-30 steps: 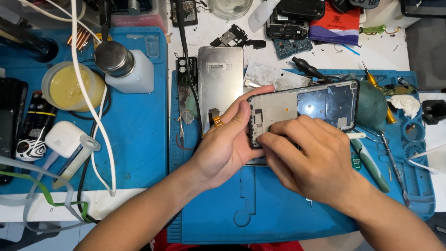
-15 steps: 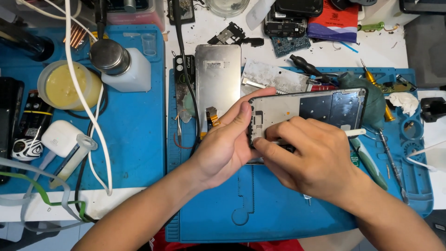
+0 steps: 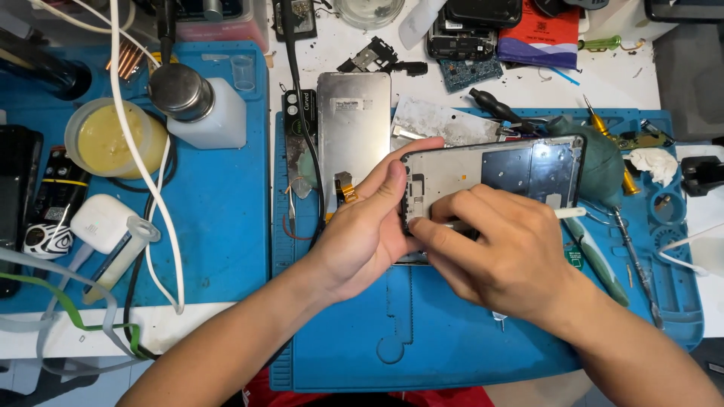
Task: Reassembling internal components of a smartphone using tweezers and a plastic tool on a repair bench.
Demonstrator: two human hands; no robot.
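Observation:
A phone frame [image 3: 504,175] with a black rim and a silver inner plate is held tilted above the blue work mat [image 3: 422,332]. My left hand [image 3: 363,226] grips its left end, thumb on the face. My right hand [image 3: 494,252] rests over the lower left part of the frame, fingers pinched on a thin white-tipped tool [image 3: 567,213] that lies along the frame's lower edge. A detached screen panel [image 3: 353,136] with an orange flex cable lies face down just left of the frame.
A second blue mat [image 3: 219,211] on the left holds a white bottle with a metal pump top [image 3: 197,107], a round tub of yellow paste [image 3: 115,139] and white cables. Screwdrivers, tweezers and a teal blower [image 3: 603,162] lie right. Phone parts crowd the back.
The phone frame and both hands sit slightly lower in view than a second ago. My right hand's fingers have shifted a little along the frame's lower left edge.

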